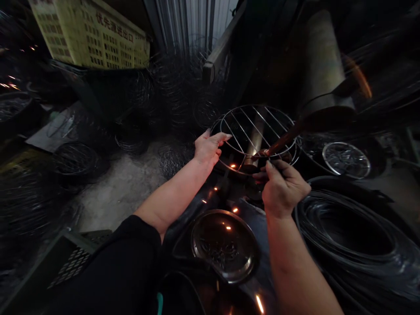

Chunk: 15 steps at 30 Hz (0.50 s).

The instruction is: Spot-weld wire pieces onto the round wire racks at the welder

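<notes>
A round wire rack (241,152) with parallel cross bars is held between my two hands, tilted, in front of a spot-welding machine. My left hand (209,149) is closed on its left rim, thumb along the wire. My right hand (284,188) pinches near the front rim, fingertips partly hidden. A copper-coloured electrode arm (285,139) reaches down to the rack's near edge, and a metal cylinder (256,135) shows beneath the bars. Orange sparks fly below. A shiny metal dish (226,223) with small bent pieces inside sits under my forearms.
A thick coil of wire (354,227) lies at right, and a round wire piece (346,160) stands behind it. A yellow crate (114,43) rests on a dark bin at upper left. Stacked wire racks (173,87) fill the back. A green crate (70,267) is at lower left.
</notes>
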{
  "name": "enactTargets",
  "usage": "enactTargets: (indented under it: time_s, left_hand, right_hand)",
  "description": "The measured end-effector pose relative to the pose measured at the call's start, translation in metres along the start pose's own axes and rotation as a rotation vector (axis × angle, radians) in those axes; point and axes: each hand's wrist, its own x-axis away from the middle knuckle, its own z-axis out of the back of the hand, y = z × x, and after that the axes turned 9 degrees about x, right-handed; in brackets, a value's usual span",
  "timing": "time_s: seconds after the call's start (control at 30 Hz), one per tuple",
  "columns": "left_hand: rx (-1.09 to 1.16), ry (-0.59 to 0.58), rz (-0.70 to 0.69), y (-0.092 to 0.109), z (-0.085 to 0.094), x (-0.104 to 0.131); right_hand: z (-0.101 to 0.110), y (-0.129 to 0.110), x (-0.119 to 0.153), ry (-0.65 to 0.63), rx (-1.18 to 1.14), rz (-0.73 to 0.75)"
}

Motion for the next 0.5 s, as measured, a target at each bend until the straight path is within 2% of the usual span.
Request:
enactTargets:
  time_s: [0.17,0.3,0.4,0.5]
  left_hand:
    - [-0.001,-0.022,-0.054,0.008,-0.001,0.008]
    - [-0.008,-0.021,-0.031,0.014,0.001,0.009]
    - [0.000,-0.011,0.008,0.013,0.001,0.004]
    - [0.008,0.005,0.024,0.011,-0.001,-0.001]
  right_hand:
    - [0.002,0.000,0.006,0.037,-0.050,0.030]
    - [0.010,0.001,0.013,-0.035,0.125,0.055]
    - [0.016,0.005,0.011,-0.071,0.306,0.167]
    - [0.017,0.012,0.004,-0.043,0.410,0.300]
